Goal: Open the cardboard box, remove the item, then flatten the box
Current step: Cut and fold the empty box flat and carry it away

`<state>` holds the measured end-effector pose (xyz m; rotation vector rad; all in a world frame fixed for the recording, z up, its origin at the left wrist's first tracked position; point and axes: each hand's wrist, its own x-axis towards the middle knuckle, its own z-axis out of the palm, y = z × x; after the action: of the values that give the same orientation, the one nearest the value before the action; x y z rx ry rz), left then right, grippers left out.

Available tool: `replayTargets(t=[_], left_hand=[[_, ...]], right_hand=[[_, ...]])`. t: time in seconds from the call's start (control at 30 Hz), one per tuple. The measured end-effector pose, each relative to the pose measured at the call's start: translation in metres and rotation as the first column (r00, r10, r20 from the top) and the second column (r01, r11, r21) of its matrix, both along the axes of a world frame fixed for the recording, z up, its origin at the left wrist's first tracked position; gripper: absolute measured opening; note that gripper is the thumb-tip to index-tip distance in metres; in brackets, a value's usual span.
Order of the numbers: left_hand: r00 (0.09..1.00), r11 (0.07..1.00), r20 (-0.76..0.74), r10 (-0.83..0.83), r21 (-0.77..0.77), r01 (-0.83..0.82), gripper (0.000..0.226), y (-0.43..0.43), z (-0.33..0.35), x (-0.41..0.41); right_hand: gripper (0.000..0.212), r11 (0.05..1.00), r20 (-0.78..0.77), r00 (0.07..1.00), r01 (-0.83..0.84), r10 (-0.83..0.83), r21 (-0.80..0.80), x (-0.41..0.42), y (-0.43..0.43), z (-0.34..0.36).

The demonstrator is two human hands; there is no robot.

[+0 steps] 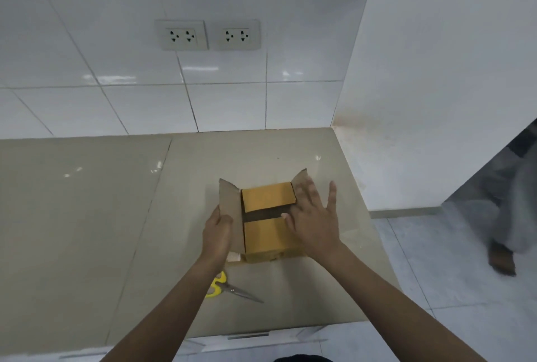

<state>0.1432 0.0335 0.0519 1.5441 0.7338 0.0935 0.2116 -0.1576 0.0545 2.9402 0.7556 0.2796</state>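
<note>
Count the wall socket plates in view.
2: left socket plate and right socket plate, side by side on the tiled wall above the counter. None seem hidden.

1. No text, label, brand or number can be read anywhere.
2. The cardboard box (268, 222) shows plain yellow flaps with no print.
3. The wall sockets (207, 35) bear no legible marking.

Bright, even light — tile glare, edges bowed.
</note>
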Motion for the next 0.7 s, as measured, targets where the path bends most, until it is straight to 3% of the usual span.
replayTargets(t=[0.13,0.3,0.43,0.57,0.7], left_hand=[[0.991,0.978,-0.045,0.126,-0.163,-0.131,0.026,0.008,-0.007,-0.003],[0.984,0.975,-0.004,0.179,-0.134,-0.178,0.026,0.002,-0.01,0.0],[0.987,0.985,0.002,0.159,-0.076,-0.158,0.027,-0.003,-0.011,0.001],[0.992,0.99,-0.002,0.126,-0.065,-0.126,0.026,0.0,-0.01,-0.002],[0.998,0.998,-0.005,0.058,-0.037,-0.058,0.028,0.004,-0.007,-0.004]], right_hand=[[0.058,0.998,-0.026,0.999,-0.036,0.035,-0.058,-0.01,-0.007,0.008],[0.051,0.975,0.067,0.989,-0.14,0.13,0.171,-0.026,-0.012,0.029],[0.044,0.938,0.136,0.949,-0.305,0.285,0.163,-0.056,-0.014,0.018],[0.044,0.919,0.022,0.919,-0.393,0.393,0.039,-0.071,-0.016,0.002],[0.027,0.946,-0.191,0.929,-0.294,0.317,0.138,-0.047,0.003,0.01]])
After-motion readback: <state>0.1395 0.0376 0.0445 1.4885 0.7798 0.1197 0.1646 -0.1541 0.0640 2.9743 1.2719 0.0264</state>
